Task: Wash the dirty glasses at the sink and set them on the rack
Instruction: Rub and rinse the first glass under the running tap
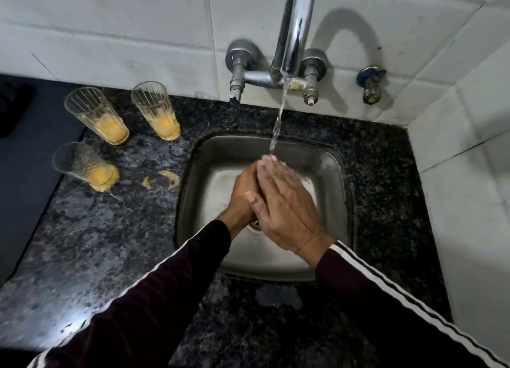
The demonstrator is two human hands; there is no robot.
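Your left hand and right hand press flat together under the water in the sink. Both have straight fingers and hold nothing. The 3 dirty glasses stand upright on the counter, off to your left. Your left hand is nearer, so I think it should reach first.

Dark speckled stone counter below a white tiled wall.

The granite counter carries two small smears of orange residue on its surface. White wall tiles with thin grout lines rise behind it and continue along the right side. A small blue-handled valve juts from the wall. A dark mat-like surface lies at the left edge.
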